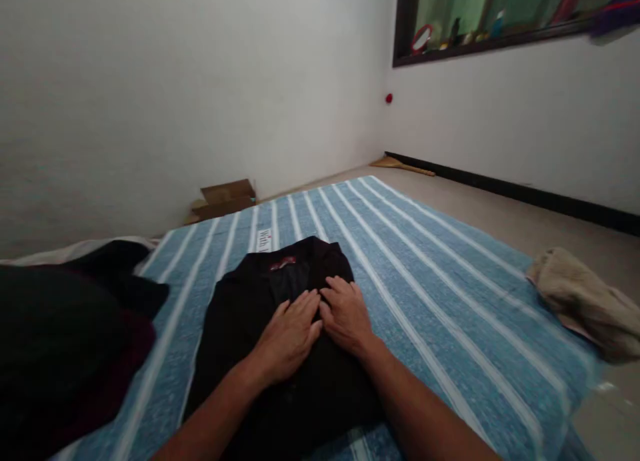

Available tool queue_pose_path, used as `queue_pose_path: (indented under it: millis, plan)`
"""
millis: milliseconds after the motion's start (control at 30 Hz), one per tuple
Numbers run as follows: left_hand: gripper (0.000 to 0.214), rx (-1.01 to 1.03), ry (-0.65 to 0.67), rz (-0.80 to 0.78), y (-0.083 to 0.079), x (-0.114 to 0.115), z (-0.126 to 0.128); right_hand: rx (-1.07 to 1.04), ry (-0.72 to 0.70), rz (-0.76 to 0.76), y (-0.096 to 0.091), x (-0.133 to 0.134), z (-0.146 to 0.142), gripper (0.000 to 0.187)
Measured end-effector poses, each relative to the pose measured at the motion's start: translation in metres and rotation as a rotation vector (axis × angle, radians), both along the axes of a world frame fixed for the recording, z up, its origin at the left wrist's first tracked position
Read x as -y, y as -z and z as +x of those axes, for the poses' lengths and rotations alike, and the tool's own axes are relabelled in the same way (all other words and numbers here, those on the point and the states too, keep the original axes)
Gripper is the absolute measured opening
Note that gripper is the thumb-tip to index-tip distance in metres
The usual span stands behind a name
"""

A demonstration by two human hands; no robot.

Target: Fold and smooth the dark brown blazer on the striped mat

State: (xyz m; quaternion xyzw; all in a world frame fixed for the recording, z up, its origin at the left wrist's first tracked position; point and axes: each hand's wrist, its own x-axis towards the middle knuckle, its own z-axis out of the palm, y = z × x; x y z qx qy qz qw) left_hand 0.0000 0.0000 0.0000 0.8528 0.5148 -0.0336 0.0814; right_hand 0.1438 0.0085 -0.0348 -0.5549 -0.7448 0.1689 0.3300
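Observation:
A black jacket [240,328], folded into a rough rectangle, lies on a blue cloth with white stripes [425,301]. Its collar points away from me, and a small dark red label [283,263] shows inside the neck. My left hand [290,334] rests flat on the jacket's front, fingers stretched toward the collar. Close beside it, my right hand [346,314] lies flat on the jacket too, with its fingers extended. The thumbs nearly meet, and neither hand grips the fabric.
Dark clothes [65,348] are heaped at the left. A beige cloth bundle [585,301] sits on the right edge. Behind stand an open cardboard box [225,198] and a wall. A broom-like wooden item [400,164] lies on the floor below the window [500,21].

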Motion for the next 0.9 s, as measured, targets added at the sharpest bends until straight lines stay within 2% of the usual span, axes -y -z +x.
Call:
queue_pose_path:
  millis: [133, 300, 400, 667, 767, 900]
  plan:
    - [0.052, 0.083, -0.003, -0.077, -0.010, 0.002, -0.001, -0.013, 0.005, 0.023, 0.007, 0.002, 0.001, 0.027]
    - [0.047, 0.123, -0.039, -0.001, -0.018, -0.006, -0.004, 0.011, -0.001, 0.059, 0.015, 0.000, 0.003, 0.027]
    - [0.046, 0.082, -0.075, 0.002, -0.017, -0.008, -0.001, 0.018, 0.000, 0.067, 0.017, 0.000, 0.003, 0.028]
    - [0.048, 0.040, -0.121, -0.006, -0.001, 0.001, 0.005, 0.039, -0.013, 0.063, 0.021, 0.000, 0.004, 0.029]
    - [0.047, 0.045, -0.121, 0.010, -0.003, 0.003, 0.006, 0.042, -0.019, 0.070, 0.023, -0.001, 0.004, 0.029]
    - [0.045, 0.070, -0.126, 0.042, -0.014, 0.007, 0.003, 0.047, -0.016, 0.077, 0.023, -0.001, 0.004, 0.029]
